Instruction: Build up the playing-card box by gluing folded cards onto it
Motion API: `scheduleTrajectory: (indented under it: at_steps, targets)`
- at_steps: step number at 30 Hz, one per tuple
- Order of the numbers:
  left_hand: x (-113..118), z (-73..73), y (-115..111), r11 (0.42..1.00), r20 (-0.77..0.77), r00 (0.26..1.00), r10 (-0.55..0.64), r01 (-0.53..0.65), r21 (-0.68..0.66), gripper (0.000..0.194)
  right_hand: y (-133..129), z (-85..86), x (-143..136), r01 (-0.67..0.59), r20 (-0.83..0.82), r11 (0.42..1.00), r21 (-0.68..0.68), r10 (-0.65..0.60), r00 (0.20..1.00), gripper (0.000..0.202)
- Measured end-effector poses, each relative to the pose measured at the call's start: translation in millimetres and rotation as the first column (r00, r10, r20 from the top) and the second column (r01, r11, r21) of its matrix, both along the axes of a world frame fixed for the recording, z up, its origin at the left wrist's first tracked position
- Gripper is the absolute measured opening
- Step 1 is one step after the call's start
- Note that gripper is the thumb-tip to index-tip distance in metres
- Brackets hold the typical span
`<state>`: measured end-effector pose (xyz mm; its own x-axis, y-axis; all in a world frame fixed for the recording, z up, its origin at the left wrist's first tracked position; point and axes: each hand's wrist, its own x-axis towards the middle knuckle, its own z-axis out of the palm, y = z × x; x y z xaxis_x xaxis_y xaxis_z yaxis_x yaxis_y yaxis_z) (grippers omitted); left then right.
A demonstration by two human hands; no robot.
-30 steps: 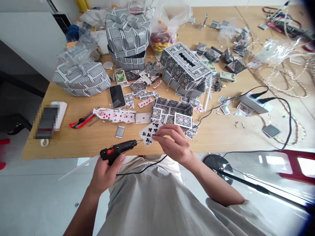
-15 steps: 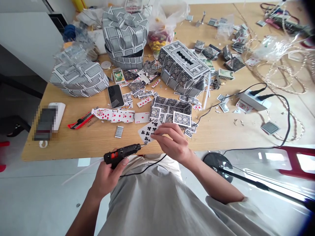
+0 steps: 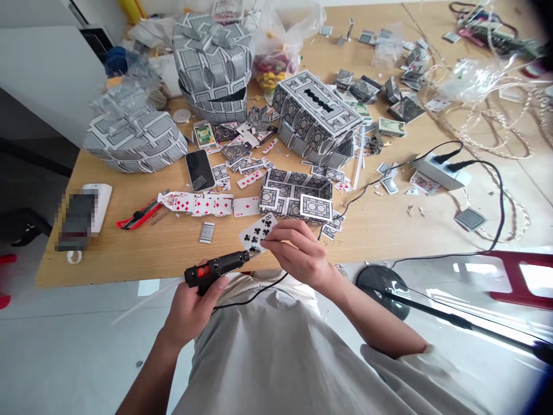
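My left hand (image 3: pixel 194 305) is closed around a black hot glue gun (image 3: pixel 218 269) with a long glue stick trailing from its back. The gun's nozzle is at the lower edge of a playing card (image 3: pixel 256 231), an eight of clubs. My right hand (image 3: pixel 298 251) pinches that card by its right side, face up. Just beyond my right hand is an open box (image 3: pixel 298 184) made of folded playing cards, with a blue-backed card (image 3: pixel 316 207) on its front. To its left runs a row of overlapping diamond cards (image 3: pixel 201 204). A small folded card piece (image 3: pixel 207 232) lies below the row.
Behind stand a card-woven tissue box (image 3: pixel 317 112) and two grey woven baskets (image 3: pixel 213 69) (image 3: pixel 136 138). A phone (image 3: pixel 200 170), a red utility knife (image 3: pixel 138 215) and loose cards lie around. A power strip (image 3: pixel 440 171) with black cords is at the right.
The glue gun's nozzle has shifted slightly right along the card's lower edge. My right hand and the card have moved a little left; the whole view has drifted slightly.
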<state>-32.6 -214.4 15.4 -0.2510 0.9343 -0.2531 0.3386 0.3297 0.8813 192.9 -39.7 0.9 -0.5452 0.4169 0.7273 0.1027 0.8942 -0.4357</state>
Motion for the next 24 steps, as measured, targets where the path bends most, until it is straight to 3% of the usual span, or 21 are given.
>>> scheduleTrajectory:
  at_steps: [8, 16, 20, 24]
  targets:
    - [4.7, 6.0, 3.9, 0.999, 0.005, 0.999, -0.033, 0.033, 0.025, 0.034, -2.5, -5.9, 3.7, -0.007, -0.001, 1.000, -0.030, 0.007, 1.000, 0.037]
    - [0.5, 6.0, 0.4, 1.000, 0.033, 0.999, -0.001, 0.001, 0.020, 0.032, 1.9, 2.9, 6.9, 0.026, -0.030, 0.999, -0.046, -0.027, 0.999, 0.034]
    - [-13.1, 3.9, -5.4, 0.993, 0.196, 0.974, 0.115, -0.116, -0.006, 0.035, 6.2, 4.5, 9.5, 0.064, -0.058, 0.996, -0.054, -0.067, 0.996, 0.032]
    - [-37.2, -3.2, -4.4, 0.935, 0.336, 0.877, 0.342, -0.355, -0.025, 0.044, 8.7, 7.9, 9.2, 0.093, -0.062, 0.984, -0.151, -0.103, 0.993, 0.027]
